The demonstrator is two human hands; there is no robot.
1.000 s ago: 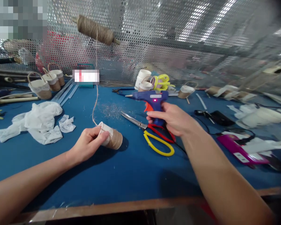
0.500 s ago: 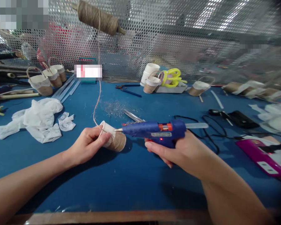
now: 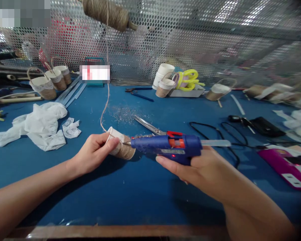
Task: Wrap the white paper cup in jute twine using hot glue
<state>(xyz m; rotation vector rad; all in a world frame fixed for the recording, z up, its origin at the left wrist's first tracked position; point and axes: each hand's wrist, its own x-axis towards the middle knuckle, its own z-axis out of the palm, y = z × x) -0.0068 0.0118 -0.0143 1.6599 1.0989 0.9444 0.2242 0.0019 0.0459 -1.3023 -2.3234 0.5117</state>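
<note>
Blue surface (image 3: 130, 197) across lower frame, perforated screen (image 3: 153, 47) along the top, twine spool (image 3: 106, 15) upper left of centre, left hand (image 3: 96, 150) gripping cup (image 3: 125, 154), right hand (image 3: 203, 167) grasping glue gun (image 3: 157, 145).

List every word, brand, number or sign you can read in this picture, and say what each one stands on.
None can be read.
Pale label on the blue plastic glue gun: print too small.
White-and-red rectangular panel at the back: pixelated, unreadable.
Magenta plastic box, right: no legible marking.
</note>
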